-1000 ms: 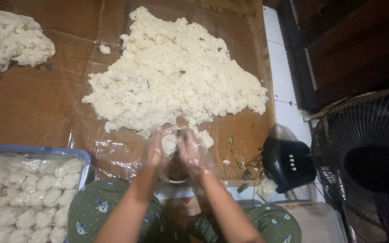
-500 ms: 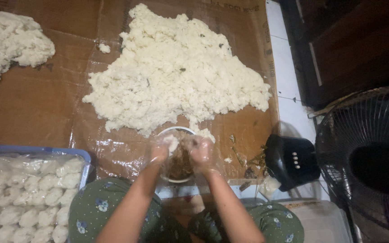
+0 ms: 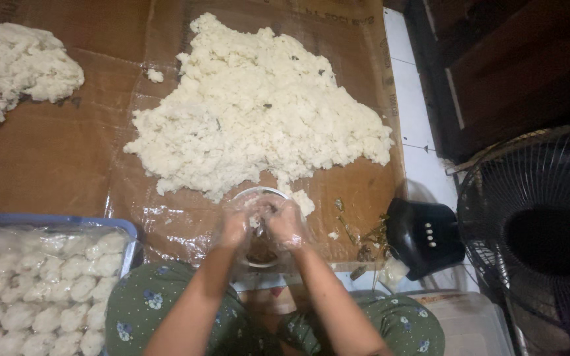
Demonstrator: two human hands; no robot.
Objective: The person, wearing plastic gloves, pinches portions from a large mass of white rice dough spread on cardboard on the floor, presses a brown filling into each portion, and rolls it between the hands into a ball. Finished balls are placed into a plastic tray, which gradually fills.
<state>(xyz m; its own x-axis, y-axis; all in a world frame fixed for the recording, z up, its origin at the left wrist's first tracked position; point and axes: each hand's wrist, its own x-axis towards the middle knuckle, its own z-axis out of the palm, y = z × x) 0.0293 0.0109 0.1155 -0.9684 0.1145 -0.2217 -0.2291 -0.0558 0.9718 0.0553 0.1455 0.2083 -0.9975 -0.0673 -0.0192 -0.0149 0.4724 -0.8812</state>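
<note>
A large heap of white sticky rice (image 3: 258, 105) is spread on brown cardboard under clear plastic. Both my hands wear thin clear plastic gloves and meet over a small glass bowl (image 3: 262, 254) with dark filling at the heap's near edge. My left hand (image 3: 235, 224) and my right hand (image 3: 286, 223) press together around a small lump of white rice, which their fingers mostly hide. A small clump of rice (image 3: 303, 202) lies just beyond my right hand.
A second rice heap (image 3: 14, 69) lies far left. A blue tray (image 3: 87, 221) at lower left holds several shaped rice balls under plastic. At right stand a black fan base (image 3: 423, 237) and a wire fan cage (image 3: 536, 237). A lidded plastic box (image 3: 463, 323) sits by my knee.
My hands have drawn closer together over the bowl and closed around the rice lump. The camera has shifted slightly.
</note>
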